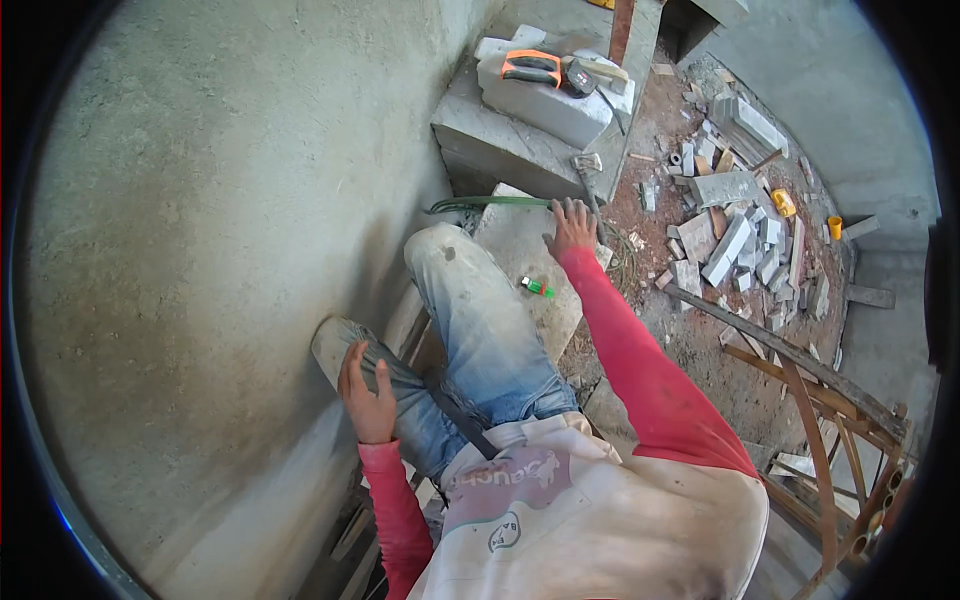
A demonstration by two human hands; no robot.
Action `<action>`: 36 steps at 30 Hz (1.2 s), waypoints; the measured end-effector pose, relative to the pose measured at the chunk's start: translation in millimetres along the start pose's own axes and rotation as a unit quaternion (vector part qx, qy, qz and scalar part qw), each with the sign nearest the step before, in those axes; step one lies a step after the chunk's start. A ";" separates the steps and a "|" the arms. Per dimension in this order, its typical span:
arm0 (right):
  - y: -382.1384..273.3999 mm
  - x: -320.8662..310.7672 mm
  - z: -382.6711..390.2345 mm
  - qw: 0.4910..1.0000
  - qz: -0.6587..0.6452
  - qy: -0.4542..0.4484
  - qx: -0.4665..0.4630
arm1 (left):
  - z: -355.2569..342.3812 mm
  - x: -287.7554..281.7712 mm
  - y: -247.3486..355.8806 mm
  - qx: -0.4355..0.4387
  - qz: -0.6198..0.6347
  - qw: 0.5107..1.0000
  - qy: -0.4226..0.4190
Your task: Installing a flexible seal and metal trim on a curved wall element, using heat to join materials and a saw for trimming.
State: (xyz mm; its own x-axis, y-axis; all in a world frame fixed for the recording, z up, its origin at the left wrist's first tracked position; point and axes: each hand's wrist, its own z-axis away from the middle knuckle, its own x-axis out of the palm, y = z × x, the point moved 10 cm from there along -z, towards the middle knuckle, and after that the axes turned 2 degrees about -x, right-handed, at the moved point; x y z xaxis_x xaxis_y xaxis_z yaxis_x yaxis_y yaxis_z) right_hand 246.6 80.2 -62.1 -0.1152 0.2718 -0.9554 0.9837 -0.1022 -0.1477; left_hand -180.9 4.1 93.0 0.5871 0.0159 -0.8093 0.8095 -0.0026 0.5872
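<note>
My left hand (369,396) hovers over my left knee beside the plastered wall, fingers stretched out and nothing in them. Farther ahead, my right hand (573,228) reaches over the edge of a pale slab (540,250), its fingers spread. A hammer (590,183) with a dusty head lies right by its fingertips; whether they touch the handle I cannot tell. One end of a green strap or cord (505,201) runs up to the same fingers. On the slab, near my right knee, lies a small green object (537,287) that looks like a lighter.
White block (545,105) on a concrete step (490,150) bears an orange-and-black handle (532,68) and a dark tape measure (578,78). Broken blocks and rubble (730,235) litter the floor at right, with a yellow container (783,203). Timbers (800,360) stand near my right side; a wall (220,250) closes the left.
</note>
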 end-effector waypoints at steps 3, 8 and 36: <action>62.8 91.9 -18.0 0.967 0.078 -0.190 0.150 | -3.0 -1.6 4.5 0.010 0.026 1.000 -0.007; 50.0 79.0 -17.0 0.962 0.008 -0.250 0.109 | 19.8 -12.8 -26.0 -0.046 0.019 0.999 -0.005; 114.8 58.7 149.9 0.912 0.066 -0.272 0.300 | 63.6 -4.9 -111.8 -0.305 -0.050 0.949 -0.056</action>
State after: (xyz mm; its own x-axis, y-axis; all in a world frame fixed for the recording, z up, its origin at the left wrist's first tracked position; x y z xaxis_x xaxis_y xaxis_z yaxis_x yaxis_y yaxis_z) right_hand 332.1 -59.1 -173.5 -0.2141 -0.2787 -0.9362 0.7599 -0.6497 0.0196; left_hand -273.8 -59.3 30.4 0.5321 -0.1202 -0.8381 0.7260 0.5741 0.3786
